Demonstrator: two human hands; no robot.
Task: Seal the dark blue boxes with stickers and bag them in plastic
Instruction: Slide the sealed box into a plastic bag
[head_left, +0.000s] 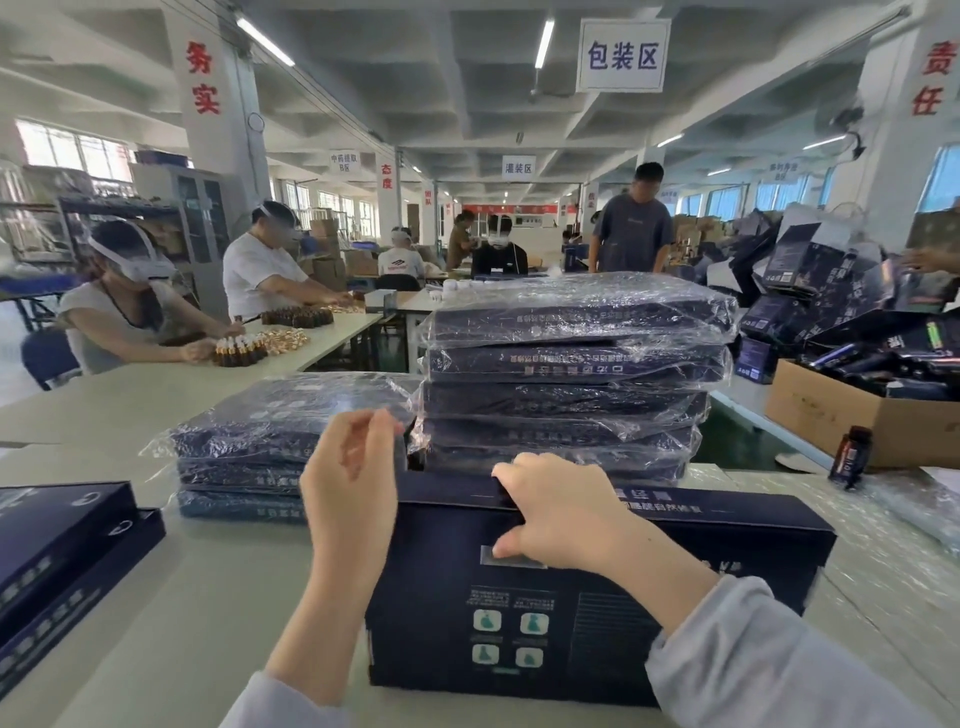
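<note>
dark blue box (597, 618): light, stiff card I reckon, hold by edges | right grip (550, 519) clamping top edge | left grip (348, 467): can't tell

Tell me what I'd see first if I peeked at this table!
Probably the tall stack of dark blue boxes in shiny clear plastic bags, in the middle behind the hands, with a lower bagged stack to its left. In front, the person's right hand grips the top edge of a big unbagged dark blue cardboard box, while the left hand has its fingertips pinched together by the box's far left corner.
</note>
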